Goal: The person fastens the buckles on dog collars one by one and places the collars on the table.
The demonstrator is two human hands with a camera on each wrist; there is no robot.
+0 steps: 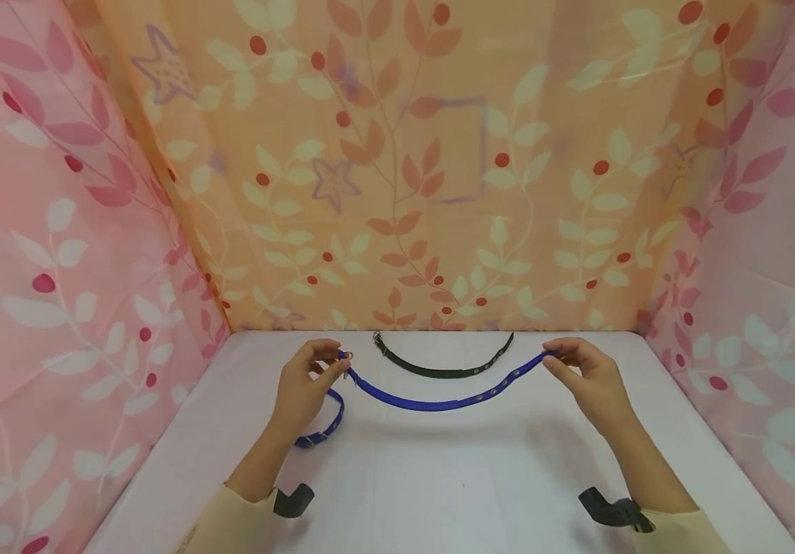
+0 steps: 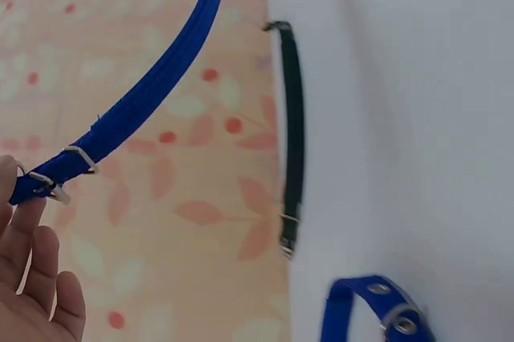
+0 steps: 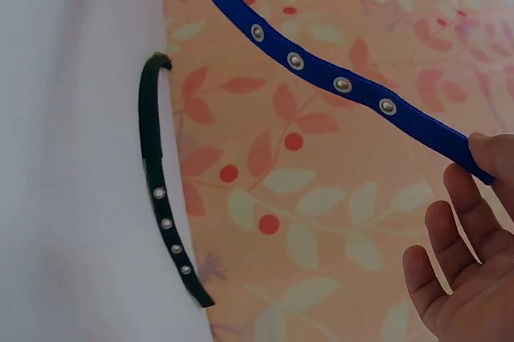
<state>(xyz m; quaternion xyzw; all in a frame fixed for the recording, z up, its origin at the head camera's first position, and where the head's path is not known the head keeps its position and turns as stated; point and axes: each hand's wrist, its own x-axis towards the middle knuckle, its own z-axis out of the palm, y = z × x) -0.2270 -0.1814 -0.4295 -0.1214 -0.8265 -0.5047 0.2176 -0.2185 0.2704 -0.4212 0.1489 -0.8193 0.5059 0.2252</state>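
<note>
A white table (image 1: 432, 492) sits under it all. Above the table's far half, the left hand (image 1: 303, 386) and right hand (image 1: 589, 386) hold up a blue strap (image 1: 432, 405), one at each end. They likely hold it this way so it hangs in one long dip and doesn't twist. A dark strap (image 1: 439, 373) lies along the table's far edge, maybe there to be out of the way. A blue loop (image 1: 339, 414) lies on the table's left part.

The left thumb and fingertips pinch the blue strap's end by the buckle (image 2: 58, 193). The right thumb and first finger pinch the plain tip, with the other right fingers bent and loose. Metal holes (image 3: 343, 85) run near that tip.
</note>
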